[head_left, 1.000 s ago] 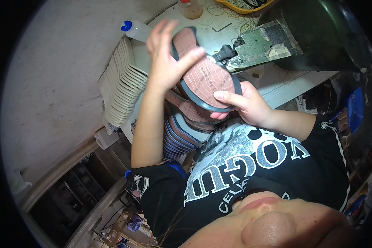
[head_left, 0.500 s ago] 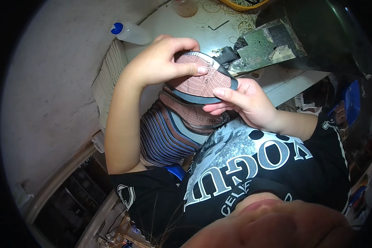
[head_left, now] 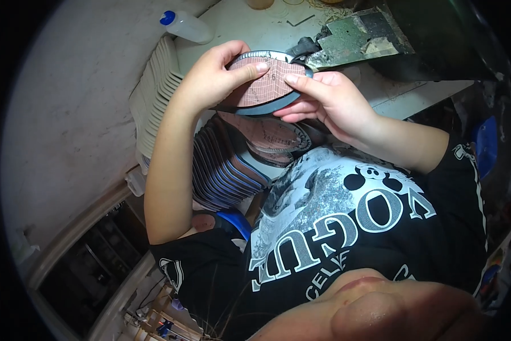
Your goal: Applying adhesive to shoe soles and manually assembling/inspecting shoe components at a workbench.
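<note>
A shoe sole (head_left: 255,91) with a pinkish-brown, grid-lined face and a dark blue-grey rim is held up in front of me by both hands. My left hand (head_left: 213,79) grips its left end, thumb pressed on the face and fingers behind the far edge. At the right end, my right hand (head_left: 341,108) pinches it, thumb on top and fingers underneath. A ribbed, pale strip shows along the sole's far edge. Just below the hands lie more pinkish soles (head_left: 269,135), beside a tight row of stacked soles (head_left: 224,170) with dark and bluish edges.
Beyond the hands, a green, worn metal plate (head_left: 352,42) with a black part (head_left: 305,46) sits on the white table (head_left: 238,25). A hex key (head_left: 301,20) and a blue-capped bottle (head_left: 190,28) are there too. Pale stacked pieces (head_left: 159,91) line the wall; a blue container (head_left: 485,145) stands right.
Both hands have moved the sole a little farther away and to the left in the picture, and it now lies more level. My right thumb has shifted closer to the left thumb.
</note>
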